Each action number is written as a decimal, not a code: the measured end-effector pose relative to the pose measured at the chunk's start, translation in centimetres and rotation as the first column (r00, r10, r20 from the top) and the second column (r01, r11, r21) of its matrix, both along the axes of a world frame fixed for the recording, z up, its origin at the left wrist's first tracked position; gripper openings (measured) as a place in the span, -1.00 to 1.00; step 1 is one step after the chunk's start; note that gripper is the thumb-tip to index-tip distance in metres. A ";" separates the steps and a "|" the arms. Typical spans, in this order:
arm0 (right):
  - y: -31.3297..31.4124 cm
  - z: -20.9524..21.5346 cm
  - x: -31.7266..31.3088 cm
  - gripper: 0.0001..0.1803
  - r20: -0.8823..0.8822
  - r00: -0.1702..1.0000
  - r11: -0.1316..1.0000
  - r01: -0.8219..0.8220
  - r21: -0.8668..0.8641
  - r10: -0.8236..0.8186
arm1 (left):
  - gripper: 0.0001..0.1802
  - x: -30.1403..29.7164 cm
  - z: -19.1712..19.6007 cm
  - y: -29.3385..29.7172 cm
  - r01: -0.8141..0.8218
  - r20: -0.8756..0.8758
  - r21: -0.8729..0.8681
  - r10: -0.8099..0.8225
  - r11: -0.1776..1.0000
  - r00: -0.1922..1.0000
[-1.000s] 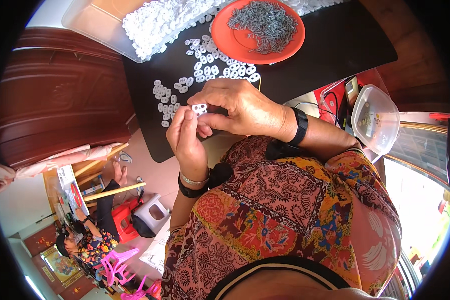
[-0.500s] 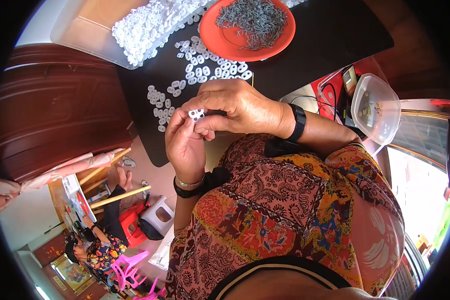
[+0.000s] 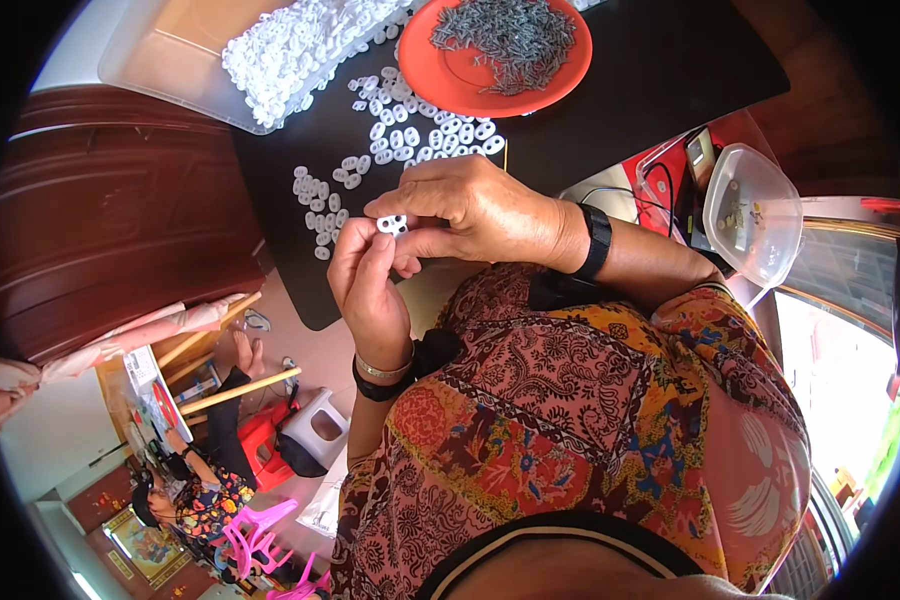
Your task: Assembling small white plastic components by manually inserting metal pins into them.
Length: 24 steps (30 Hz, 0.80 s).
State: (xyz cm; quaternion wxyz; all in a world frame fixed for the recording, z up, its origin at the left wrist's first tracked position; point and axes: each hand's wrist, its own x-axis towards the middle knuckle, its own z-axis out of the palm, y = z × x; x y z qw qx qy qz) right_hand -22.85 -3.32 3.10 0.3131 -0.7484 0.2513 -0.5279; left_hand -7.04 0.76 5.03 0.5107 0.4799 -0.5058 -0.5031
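Both hands' fingers (image 3: pixel 382 208) pinch white piece (image 3: pixel 392 224) | held between fingertips | above black mat (image 3: pixel 610 110)

**Black table, crowded at the far end**

Your black tabletop (image 3: pixel 660 90) carries it all. At its far left edge sits a clear plastic tray (image 3: pixel 160 60), heaped with white plastic pieces (image 3: pixel 290 45). Right beside it stands the orange plate (image 3: pixel 440 70), loaded with a pile of small grey metal parts (image 3: pixel 510 35). Loose white pieces (image 3: pixel 410 135) are scattered straight on the black surface below the plate, and a second cluster (image 3: pixel 320 200) lies nearer your edge.
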 end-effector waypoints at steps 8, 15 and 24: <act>-0.1 -0.4 0.0 -0.61 -0.036 0.999 0.997 -0.021 -0.069 0.019 | -0.80 -0.1 0.0 0.3 -0.010 -0.009 -0.020 0.010 1.000 1.000; 0.1 0.2 -0.1 -0.62 -0.094 0.995 0.994 -0.037 -0.102 0.027 | -0.74 0.4 -0.3 0.0 -0.022 0.031 -0.057 0.024 0.998 0.999; 0.2 -0.2 0.1 -0.61 -0.106 0.993 0.982 0.035 -0.188 -0.056 | -0.74 0.1 -0.4 0.0 -0.074 0.035 -0.094 0.078 0.993 0.996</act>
